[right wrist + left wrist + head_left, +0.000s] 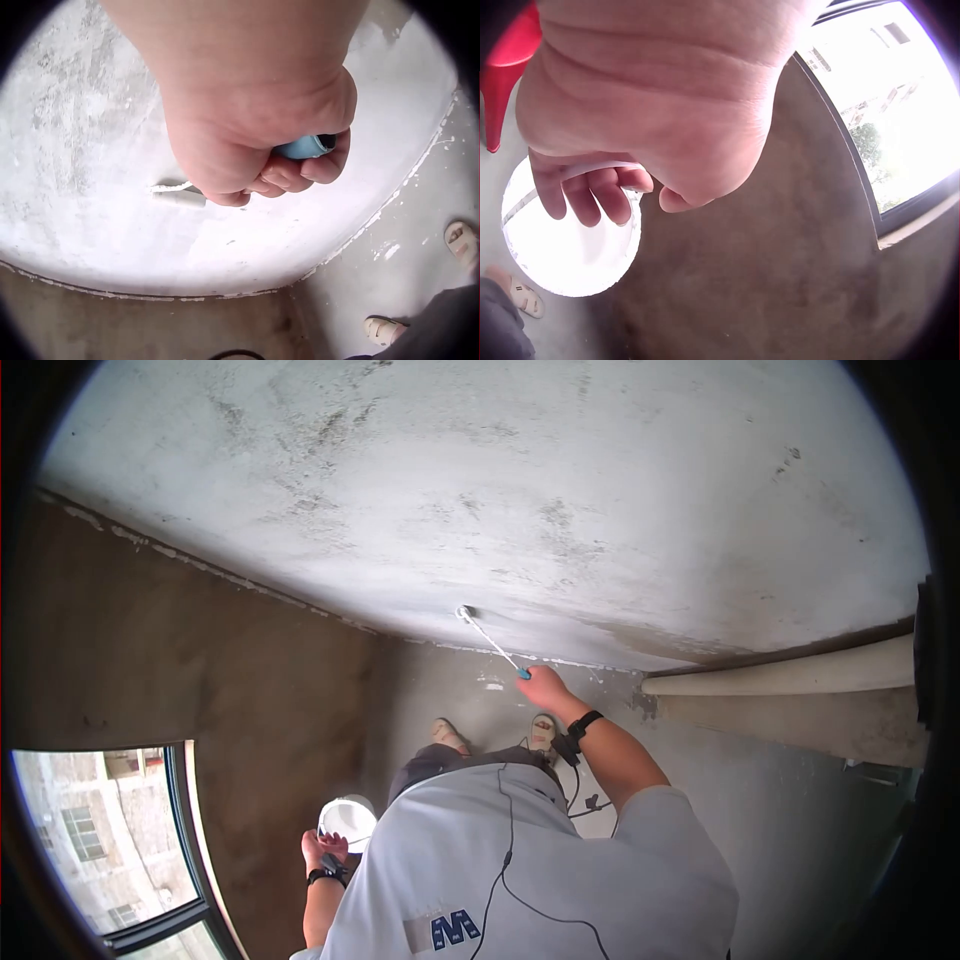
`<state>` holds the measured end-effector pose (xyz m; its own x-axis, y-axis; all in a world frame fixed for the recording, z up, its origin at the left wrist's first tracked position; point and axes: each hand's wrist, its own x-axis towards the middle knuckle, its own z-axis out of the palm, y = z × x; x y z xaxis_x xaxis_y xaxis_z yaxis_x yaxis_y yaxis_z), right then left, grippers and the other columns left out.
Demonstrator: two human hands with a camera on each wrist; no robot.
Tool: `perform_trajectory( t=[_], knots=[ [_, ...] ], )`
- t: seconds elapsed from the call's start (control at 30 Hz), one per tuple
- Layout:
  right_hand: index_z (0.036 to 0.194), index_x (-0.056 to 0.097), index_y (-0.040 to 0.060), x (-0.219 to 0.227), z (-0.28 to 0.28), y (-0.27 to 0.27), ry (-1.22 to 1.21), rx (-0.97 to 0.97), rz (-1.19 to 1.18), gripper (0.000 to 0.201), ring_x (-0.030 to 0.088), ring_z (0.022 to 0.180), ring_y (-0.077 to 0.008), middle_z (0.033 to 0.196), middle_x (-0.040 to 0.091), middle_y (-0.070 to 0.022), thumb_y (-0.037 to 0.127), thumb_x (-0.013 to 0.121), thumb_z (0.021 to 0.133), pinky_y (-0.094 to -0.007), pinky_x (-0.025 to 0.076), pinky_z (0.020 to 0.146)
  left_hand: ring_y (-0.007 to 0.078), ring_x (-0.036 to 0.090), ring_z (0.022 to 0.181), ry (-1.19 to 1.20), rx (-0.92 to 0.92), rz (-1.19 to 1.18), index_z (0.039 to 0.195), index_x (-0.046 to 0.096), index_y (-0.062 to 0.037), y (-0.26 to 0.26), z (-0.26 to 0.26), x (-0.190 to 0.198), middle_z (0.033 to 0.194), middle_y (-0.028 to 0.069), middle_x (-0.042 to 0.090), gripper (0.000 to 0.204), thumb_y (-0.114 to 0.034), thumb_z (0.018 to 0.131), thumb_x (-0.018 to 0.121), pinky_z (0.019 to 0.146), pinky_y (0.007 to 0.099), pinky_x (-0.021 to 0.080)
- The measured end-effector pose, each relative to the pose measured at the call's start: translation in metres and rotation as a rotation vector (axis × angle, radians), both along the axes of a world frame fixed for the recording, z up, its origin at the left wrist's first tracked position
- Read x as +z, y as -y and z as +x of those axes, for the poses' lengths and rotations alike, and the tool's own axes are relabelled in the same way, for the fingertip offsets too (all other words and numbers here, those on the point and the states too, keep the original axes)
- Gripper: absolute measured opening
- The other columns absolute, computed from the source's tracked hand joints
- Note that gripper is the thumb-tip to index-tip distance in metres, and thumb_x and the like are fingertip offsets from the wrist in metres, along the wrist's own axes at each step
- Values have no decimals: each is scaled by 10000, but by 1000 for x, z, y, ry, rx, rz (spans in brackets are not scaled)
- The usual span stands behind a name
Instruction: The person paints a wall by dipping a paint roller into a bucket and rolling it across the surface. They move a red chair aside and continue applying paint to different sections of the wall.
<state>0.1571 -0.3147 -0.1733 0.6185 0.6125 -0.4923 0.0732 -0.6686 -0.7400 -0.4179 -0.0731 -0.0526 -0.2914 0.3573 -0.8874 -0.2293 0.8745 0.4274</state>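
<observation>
My right hand [547,688] grips the blue handle [304,147] of a small paint roller [465,614], fingers curled round it. Its thin white frame reaches away from the fist, and the roller head lies against the white wall [640,490] low down, near the floor. At my left side, my left hand [322,848] holds a white bucket [347,800], fingers hooked round a white band [604,165] at its top. The bucket's inside looks bright white in the left wrist view, so its contents are washed out.
A bare brown wall [230,660] meets the white one at a corner, with a window [110,840] in it. Pale pipes [790,672] run along the right. Sandalled feet [543,732] stand on the grey floor. A red object with a tapered leg [495,112] is beside the bucket. Cables [507,860] hang over the shirt.
</observation>
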Motion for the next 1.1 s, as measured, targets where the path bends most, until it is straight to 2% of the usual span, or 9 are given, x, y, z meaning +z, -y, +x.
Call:
perform_trajectory(
  t=[0.23, 0.47, 0.57, 0.67, 0.7, 0.8, 0.83, 0.93, 1.1],
  knots=[
    [839, 664, 11, -25, -15, -79, -54, 86, 41, 353, 644, 741, -368, 758, 654, -208, 360, 626, 797, -445, 496, 679, 202, 508, 816, -57, 99, -67, 868, 358, -125, -4, -13, 5, 856, 11, 466, 231, -323, 847, 474, 772, 433, 442],
    [848, 666, 13, -28, -12, -68, -132, 49, 15, 374, 651, 739, -356, 761, 661, -199, 383, 649, 797, -431, 501, 675, 201, 498, 791, -70, 105, -28, 868, 363, -126, 10, -6, 22, 838, 6, 463, 234, -332, 859, 474, 750, 419, 436],
    [845, 667, 14, -35, -3, -41, -179, 16, 28, 393, 654, 737, -347, 766, 663, -198, 403, 668, 792, -420, 504, 676, 201, 482, 830, -186, -94, 67, 896, 356, -129, 24, 45, 54, 856, -1, 454, 256, -337, 848, 497, 782, 407, 418],
    [844, 669, 12, -49, 9, 0, -114, 3, -70, 408, 654, 728, -337, 769, 664, -192, 416, 681, 784, -411, 504, 677, 201, 474, 900, -99, -55, 68, 925, 353, -136, 20, 38, 34, 923, 2, 450, 267, -331, 832, 510, 823, 405, 409],
    [839, 668, 12, -41, 12, 18, -65, 4, -88, 410, 654, 732, -337, 771, 666, -189, 417, 685, 780, -410, 504, 681, 201, 462, 951, -34, 55, 2, 958, 361, -139, 10, 16, 6, 984, 5, 443, 280, -321, 813, 517, 858, 405, 399],
    [827, 668, 9, -35, 20, 75, -33, -52, -138, 418, 655, 747, -340, 779, 670, -187, 423, 693, 772, -411, 502, 690, 202, 460, 968, -33, -22, 19, 991, 366, -137, 13, 33, 2, 1005, 4, 442, 301, -310, 797, 519, 871, 407, 396],
    [820, 667, 7, -35, 21, 95, -49, -91, -161, 425, 657, 759, -343, 784, 672, -188, 428, 698, 767, -414, 502, 696, 197, 470, 922, -81, 4, 16, 893, 391, -121, 17, 52, 8, 929, 4, 452, 212, -313, 848, 469, 860, 400, 389],
    [804, 667, 6, -28, 23, 160, -39, -183, -158, 435, 657, 765, -350, 780, 671, -195, 436, 707, 753, -420, 504, 706, 188, 482, 881, -25, -56, 13, 841, 394, -121, 19, 71, 2, 840, -2, 463, 194, -301, 846, 466, 836, 382, 397],
    [808, 675, 1, -40, 16, 257, -12, -395, -247, 385, 665, 764, -354, 779, 675, -195, 383, 687, 754, -428, 514, 708, 193, 497, 827, 7, -161, 40, 834, 395, -104, 29, 106, 5, 852, 26, 465, 190, -268, 803, 485, 818, 420, 434]
  ],
)
